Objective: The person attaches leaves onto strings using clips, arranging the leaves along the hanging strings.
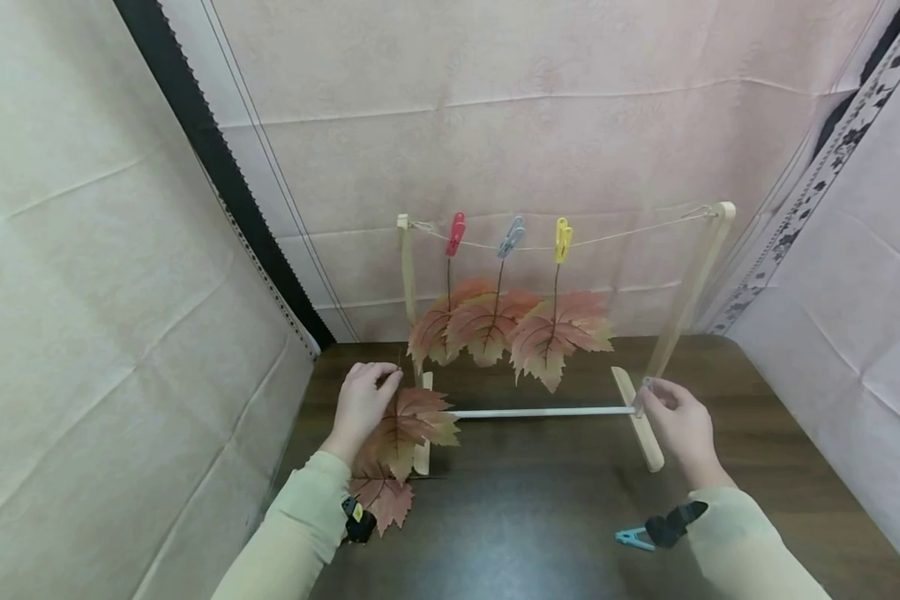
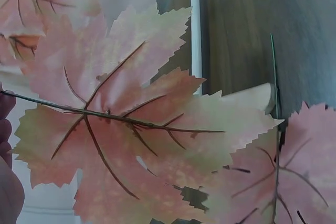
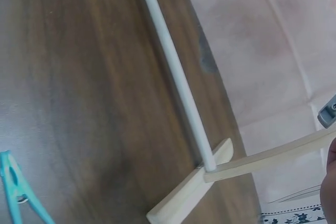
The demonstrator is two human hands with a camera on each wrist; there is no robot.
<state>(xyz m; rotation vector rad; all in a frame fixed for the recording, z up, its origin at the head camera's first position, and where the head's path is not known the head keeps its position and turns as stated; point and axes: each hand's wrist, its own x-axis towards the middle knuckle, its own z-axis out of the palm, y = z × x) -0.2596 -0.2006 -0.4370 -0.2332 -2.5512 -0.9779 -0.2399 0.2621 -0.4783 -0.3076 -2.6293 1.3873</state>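
Note:
My left hand [image 1: 365, 404] pinches the thin stem of an artificial maple leaf [image 1: 420, 421], pink with yellow-green edges. The leaf hangs by the frame's left post and fills much of the left wrist view. Below it, a second leaf [image 1: 386, 500] lies on the table, partly covered. In my right hand [image 1: 678, 421], near the right post, thumb and fingers hold a grey clothespin [image 3: 327, 113], mostly out of the right wrist view. Three leaves [image 1: 558, 333] hang from a string by a red clothespin [image 1: 456, 234], a grey-blue clothespin [image 1: 511, 237] and a yellow clothespin [image 1: 563, 241].
The wooden frame has a left post [image 1: 408, 283], a right post [image 1: 690, 287], flat feet [image 1: 648, 442] and a white crossbar [image 1: 543, 412]. A turquoise clothespin [image 1: 633, 539] lies on the dark wooden table [image 1: 517, 533] by my right wrist. Pale cloth [image 1: 495, 158] surrounds the table.

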